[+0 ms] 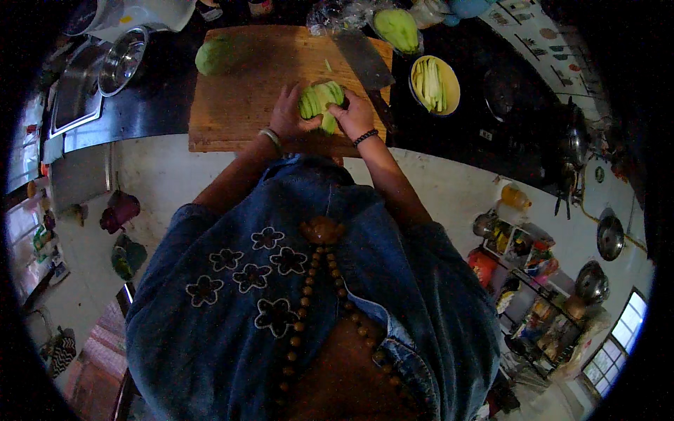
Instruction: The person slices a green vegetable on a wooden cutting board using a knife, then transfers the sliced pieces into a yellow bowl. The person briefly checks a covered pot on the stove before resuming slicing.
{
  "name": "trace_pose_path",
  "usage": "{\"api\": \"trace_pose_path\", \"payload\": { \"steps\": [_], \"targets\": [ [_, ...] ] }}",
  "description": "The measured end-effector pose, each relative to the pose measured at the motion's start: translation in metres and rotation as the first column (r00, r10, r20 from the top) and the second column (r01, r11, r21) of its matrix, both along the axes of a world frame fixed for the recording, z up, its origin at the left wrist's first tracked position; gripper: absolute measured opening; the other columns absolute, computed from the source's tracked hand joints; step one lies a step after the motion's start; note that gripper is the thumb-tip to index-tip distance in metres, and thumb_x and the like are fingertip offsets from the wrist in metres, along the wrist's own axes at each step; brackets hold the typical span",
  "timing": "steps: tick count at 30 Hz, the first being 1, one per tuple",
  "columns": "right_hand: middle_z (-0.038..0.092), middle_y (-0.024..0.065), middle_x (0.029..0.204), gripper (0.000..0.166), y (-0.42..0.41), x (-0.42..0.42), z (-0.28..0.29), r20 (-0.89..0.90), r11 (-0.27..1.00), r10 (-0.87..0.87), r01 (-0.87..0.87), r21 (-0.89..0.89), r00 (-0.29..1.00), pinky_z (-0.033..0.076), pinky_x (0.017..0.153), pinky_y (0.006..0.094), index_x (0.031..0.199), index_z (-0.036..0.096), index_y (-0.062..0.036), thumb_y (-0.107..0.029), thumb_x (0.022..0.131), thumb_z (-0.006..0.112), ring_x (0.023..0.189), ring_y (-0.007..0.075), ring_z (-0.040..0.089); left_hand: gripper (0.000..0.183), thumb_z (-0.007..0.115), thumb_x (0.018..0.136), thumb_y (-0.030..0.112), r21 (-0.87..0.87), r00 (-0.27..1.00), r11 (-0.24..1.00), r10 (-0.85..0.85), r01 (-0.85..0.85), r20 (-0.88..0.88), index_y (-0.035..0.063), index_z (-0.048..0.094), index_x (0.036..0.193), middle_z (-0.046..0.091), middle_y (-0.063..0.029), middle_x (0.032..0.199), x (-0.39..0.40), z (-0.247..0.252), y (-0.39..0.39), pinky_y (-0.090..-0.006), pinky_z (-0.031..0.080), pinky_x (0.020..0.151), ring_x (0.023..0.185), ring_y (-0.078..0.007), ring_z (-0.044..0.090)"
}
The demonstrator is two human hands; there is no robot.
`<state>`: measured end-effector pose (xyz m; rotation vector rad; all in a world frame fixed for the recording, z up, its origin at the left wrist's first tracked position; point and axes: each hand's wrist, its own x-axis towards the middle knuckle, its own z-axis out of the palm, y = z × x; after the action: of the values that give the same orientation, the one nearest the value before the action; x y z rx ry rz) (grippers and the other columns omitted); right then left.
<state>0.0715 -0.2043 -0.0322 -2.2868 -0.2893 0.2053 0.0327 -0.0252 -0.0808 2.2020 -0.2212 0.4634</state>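
My left hand (288, 117) and my right hand (357, 117) are at a wooden cutting board (242, 110), one on each side of a pile of pale green vegetable slices (314, 101). The left fingers and thumb frame the pile's left edge. My right thumb presses over the slices on the right, its fingers partly hidden behind them. To the right, a cleaver (364, 60) lies on the board, its dark handle toward me. A whole green gourd-like vegetable (211, 56) rests at the board's far left. Beside the board, a yellow bowl (451, 89) holds long green strips (429, 84).
Beyond the bowl, a peeled green vegetable (396, 30) sits on plastic wrap. A metal basin (124, 60) stands near the sink (78, 87) at left. On the dark counter (152, 113), a lid-like round object (500, 94) is dim at right.
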Motion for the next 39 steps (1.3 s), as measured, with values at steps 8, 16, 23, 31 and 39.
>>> {"api": "trace_pose_path", "payload": {
  "steps": [8, 16, 23, 31, 39],
  "targets": [
    [0.061, 0.018, 0.098, 0.049, 0.002, 0.002, -0.013, 0.003, 0.999, -0.006, 0.006, -0.049, 1.0, 0.046, 0.076, 0.0445, 0.103, 0.056, -0.0046, -0.032, 0.064, 0.07, 0.087, 0.0362, 0.059, 0.083, 0.079, 0.056, 0.035, 0.021, 0.998, 0.998, 0.063, -0.064, 0.017, -0.002, 0.042, 0.121, 0.05, -0.0229, 0.106, -0.001, -0.003, -0.006, -0.0449, 0.044, 0.081, 0.098, -0.0412, 0.049],
    [0.062, 0.019, 0.098, 0.055, -0.009, 0.015, -0.051, -0.048, 0.996, -0.054, 0.057, 0.066, 0.997, 0.046, 0.077, 0.0446, 0.107, 0.055, -0.0024, -0.034, 0.065, 0.071, 0.09, 0.0351, 0.059, 0.068, 0.078, 0.054, 0.028, -0.036, 0.994, 0.995, 0.097, -0.095, 0.053, 0.0022, 0.047, 0.109, 0.051, -0.0194, 0.099, -0.009, 0.016, -0.004, -0.0454, 0.042, 0.078, 0.092, -0.0391, 0.049],
    [0.061, 0.022, 0.101, 0.069, -0.013, 0.02, -0.045, -0.068, 1.0, -0.003, 0.001, -0.03, 0.998, 0.045, 0.082, 0.0429, 0.118, 0.05, 0.0028, -0.038, 0.066, 0.071, 0.095, 0.0351, 0.058, 0.066, 0.078, 0.055, 0.022, 0.062, 0.963, 0.963, 0.265, -0.263, -0.038, 0.0063, 0.048, 0.112, 0.053, -0.0173, 0.102, -0.009, 0.011, 0.056, -0.0447, 0.043, 0.08, 0.095, -0.0369, 0.05],
    [0.058, 0.023, 0.107, 0.073, -0.008, 0.013, -0.018, -0.123, 0.994, 0.047, -0.059, -0.096, 0.991, 0.044, 0.085, 0.0427, 0.12, 0.048, 0.0024, -0.04, 0.065, 0.072, 0.101, 0.0354, 0.054, 0.081, 0.08, 0.054, 0.025, 0.138, 0.942, 0.943, 0.317, -0.301, -0.112, 0.0068, 0.043, 0.123, 0.053, -0.0171, 0.113, -0.014, 0.015, 0.078, -0.0428, 0.043, 0.086, 0.103, -0.0364, 0.05],
    [0.059, 0.0224, 0.104, 0.068, -0.013, 0.011, -0.029, 0.021, 0.996, 0.048, -0.047, -0.072, 0.999, 0.045, 0.084, 0.0434, 0.116, 0.05, 0.0024, -0.038, 0.066, 0.072, 0.096, 0.0365, 0.057, 0.08, 0.08, 0.055, 0.03, 0.129, 0.955, 0.951, 0.29, -0.281, -0.058, 0.0072, 0.044, 0.123, 0.05, -0.017, 0.118, -0.016, 0.04, 0.074, -0.0428, 0.042, 0.089, 0.108, -0.0356, 0.049]
  ]
}}
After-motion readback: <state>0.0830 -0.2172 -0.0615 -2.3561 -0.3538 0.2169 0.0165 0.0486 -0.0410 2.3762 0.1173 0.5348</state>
